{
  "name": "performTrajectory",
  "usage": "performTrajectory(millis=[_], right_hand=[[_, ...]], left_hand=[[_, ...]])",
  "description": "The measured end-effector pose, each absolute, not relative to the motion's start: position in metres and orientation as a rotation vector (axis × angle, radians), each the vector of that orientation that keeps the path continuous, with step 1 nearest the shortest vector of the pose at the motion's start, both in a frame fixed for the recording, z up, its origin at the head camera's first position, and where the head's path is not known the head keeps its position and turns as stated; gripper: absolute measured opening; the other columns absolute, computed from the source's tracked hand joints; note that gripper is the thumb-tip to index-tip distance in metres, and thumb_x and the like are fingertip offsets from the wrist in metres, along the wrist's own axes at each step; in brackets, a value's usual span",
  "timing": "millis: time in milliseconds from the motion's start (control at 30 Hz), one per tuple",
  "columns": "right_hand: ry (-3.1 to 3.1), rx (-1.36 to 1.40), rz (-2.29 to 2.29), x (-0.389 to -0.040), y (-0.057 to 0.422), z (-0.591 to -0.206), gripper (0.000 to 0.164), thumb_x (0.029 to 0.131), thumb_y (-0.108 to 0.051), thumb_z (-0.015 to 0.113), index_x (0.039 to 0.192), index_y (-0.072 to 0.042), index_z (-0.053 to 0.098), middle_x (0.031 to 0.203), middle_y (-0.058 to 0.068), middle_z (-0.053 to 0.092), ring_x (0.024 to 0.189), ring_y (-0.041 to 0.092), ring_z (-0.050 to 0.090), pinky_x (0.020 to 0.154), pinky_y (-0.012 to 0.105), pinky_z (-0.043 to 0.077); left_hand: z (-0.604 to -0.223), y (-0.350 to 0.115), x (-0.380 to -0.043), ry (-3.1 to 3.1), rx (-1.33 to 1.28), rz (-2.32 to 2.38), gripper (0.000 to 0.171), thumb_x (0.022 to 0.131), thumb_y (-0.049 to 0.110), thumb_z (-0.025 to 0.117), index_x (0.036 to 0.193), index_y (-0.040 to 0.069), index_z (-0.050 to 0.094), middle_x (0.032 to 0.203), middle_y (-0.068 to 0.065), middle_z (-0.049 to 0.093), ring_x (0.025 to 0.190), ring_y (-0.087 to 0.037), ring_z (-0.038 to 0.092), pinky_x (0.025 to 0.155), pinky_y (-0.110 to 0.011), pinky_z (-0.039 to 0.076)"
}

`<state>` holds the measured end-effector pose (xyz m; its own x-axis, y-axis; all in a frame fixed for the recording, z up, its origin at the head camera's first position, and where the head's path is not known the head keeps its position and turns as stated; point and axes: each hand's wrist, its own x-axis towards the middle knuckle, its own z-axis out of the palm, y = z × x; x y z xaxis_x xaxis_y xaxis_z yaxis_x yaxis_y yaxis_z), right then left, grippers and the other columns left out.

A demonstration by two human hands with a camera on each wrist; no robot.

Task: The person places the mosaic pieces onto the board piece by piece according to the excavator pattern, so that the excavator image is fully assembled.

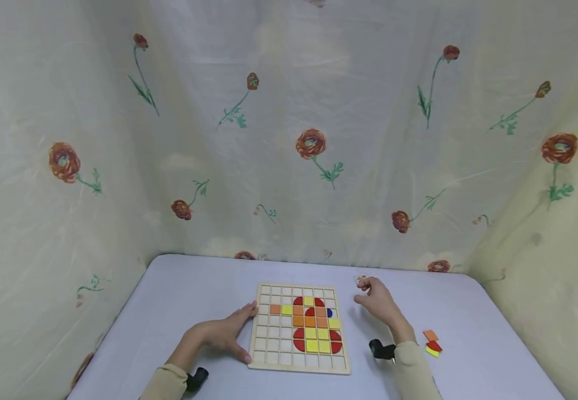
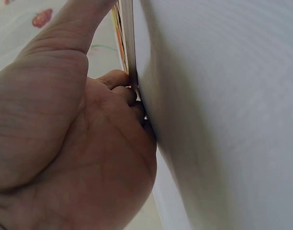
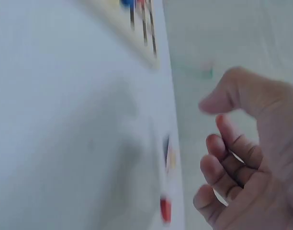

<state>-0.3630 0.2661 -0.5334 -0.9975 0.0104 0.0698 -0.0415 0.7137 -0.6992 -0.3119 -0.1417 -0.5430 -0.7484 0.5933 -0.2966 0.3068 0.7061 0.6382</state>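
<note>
A wooden grid board (image 1: 298,369) lies flat on the table, with red, yellow and orange tiles and one blue round piece set in several of its squares. My left hand (image 1: 225,332) spans the board's left edge, thumb at the near corner and fingertips farther up; in the left wrist view those fingertips meet the board's side. Past the board's far right corner, my right hand (image 1: 380,303) hovers beside a small printed card (image 1: 357,279). In the right wrist view its fingers (image 3: 214,170) are loosely bent, thumb apart, with nothing between them.
To the right of my right forearm lie loose tiles: an orange one (image 1: 431,335), a red one (image 1: 434,345) and a yellow one (image 1: 432,351). The white table (image 1: 194,278) has flowered curtains (image 1: 279,166) behind it and on both sides.
</note>
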Motion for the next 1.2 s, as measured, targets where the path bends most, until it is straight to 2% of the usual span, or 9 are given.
performTrajectory(millis=[200, 400, 500, 633, 733, 867, 1000, 1133, 1200], right_hand=[[-2.822, 0.011, 1.020, -0.366, 0.312, -0.544, 0.041, 0.077, -0.006, 0.068, 0.112, 0.011, 0.057, 0.108, 0.027, 0.057, 0.090, 0.031, 0.055, 0.075, 0.036, 0.047], [-2.942, -0.087, 0.950, -0.367, 0.323, -0.552, 0.041, 0.086, -0.010, 0.066, 0.120, 0.010, 0.056, 0.118, 0.027, 0.052, 0.101, 0.035, 0.052, 0.089, 0.050, 0.047], [-2.949, -0.106, 0.926, -0.366, 0.323, -0.554, 0.034, 0.088, -0.011, 0.066, 0.115, 0.008, 0.060, 0.112, 0.024, 0.055, 0.095, 0.031, 0.054, 0.084, 0.047, 0.049], [-2.938, -0.186, 0.937, -0.364, 0.321, -0.554, 0.024, 0.088, -0.016, 0.068, 0.098, 0.005, 0.061, 0.090, 0.016, 0.059, 0.080, 0.025, 0.054, 0.068, 0.035, 0.048], [-2.979, -0.251, 0.921, -0.361, 0.320, -0.551, 0.027, 0.089, -0.023, 0.068, 0.087, 0.000, 0.055, 0.077, 0.011, 0.056, 0.072, 0.022, 0.051, 0.058, 0.029, 0.041], [-3.020, -0.281, 0.904, -0.358, 0.318, -0.547, 0.034, 0.090, -0.031, 0.067, 0.082, -0.002, 0.053, 0.072, 0.008, 0.052, 0.069, 0.021, 0.049, 0.055, 0.027, 0.037], [-2.999, -0.274, 0.950, -0.354, 0.321, -0.547, 0.033, 0.092, -0.032, 0.063, 0.087, 0.000, 0.056, 0.076, 0.009, 0.055, 0.072, 0.021, 0.050, 0.058, 0.028, 0.039], [-2.961, -0.092, 1.006, -0.354, 0.329, -0.550, 0.021, 0.092, -0.014, 0.058, 0.103, 0.003, 0.062, 0.094, 0.014, 0.063, 0.084, 0.023, 0.057, 0.072, 0.034, 0.048], [-2.961, 0.030, 1.021, -0.355, 0.332, -0.551, 0.026, 0.087, -0.004, 0.058, 0.111, 0.003, 0.062, 0.103, 0.017, 0.064, 0.090, 0.024, 0.058, 0.078, 0.037, 0.050]], left_hand=[[-0.540, -0.142, -0.311, 2.416, 0.669, 0.795, 0.123, 0.066, 0.047, 0.085, 0.155, 0.010, 0.009, 0.164, -0.012, 0.003, 0.151, -0.032, 0.004, 0.121, -0.051, 0.013], [-0.539, -0.141, -0.308, 2.421, 0.653, 0.790, 0.123, 0.066, 0.046, 0.085, 0.155, 0.009, 0.010, 0.163, -0.012, 0.004, 0.151, -0.032, 0.005, 0.121, -0.052, 0.014], [-0.538, -0.141, -0.307, 2.418, 0.656, 0.790, 0.122, 0.066, 0.045, 0.085, 0.155, 0.009, 0.010, 0.163, -0.012, 0.003, 0.151, -0.032, 0.005, 0.121, -0.052, 0.014], [-0.536, -0.142, -0.307, 2.421, 0.661, 0.781, 0.122, 0.067, 0.046, 0.085, 0.155, 0.009, 0.009, 0.164, -0.012, 0.003, 0.151, -0.032, 0.004, 0.121, -0.052, 0.013], [-0.536, -0.143, -0.308, 2.428, 0.664, 0.774, 0.123, 0.066, 0.047, 0.085, 0.156, 0.010, 0.008, 0.164, -0.012, 0.002, 0.151, -0.032, 0.004, 0.121, -0.052, 0.013], [-0.538, -0.143, -0.311, 2.433, 0.657, 0.775, 0.124, 0.065, 0.049, 0.085, 0.156, 0.011, 0.008, 0.164, -0.011, 0.002, 0.151, -0.030, 0.004, 0.121, -0.051, 0.013], [-0.541, -0.142, -0.311, 2.422, 0.654, 0.791, 0.124, 0.065, 0.048, 0.085, 0.156, 0.011, 0.009, 0.164, -0.011, 0.002, 0.151, -0.031, 0.004, 0.121, -0.051, 0.013], [-0.540, -0.142, -0.311, 2.417, 0.666, 0.801, 0.122, 0.066, 0.047, 0.085, 0.156, 0.011, 0.010, 0.164, -0.011, 0.002, 0.151, -0.031, 0.004, 0.121, -0.051, 0.013], [-0.539, -0.143, -0.311, 2.421, 0.671, 0.799, 0.122, 0.066, 0.047, 0.085, 0.155, 0.011, 0.010, 0.164, -0.012, 0.002, 0.151, -0.032, 0.004, 0.121, -0.051, 0.013]])
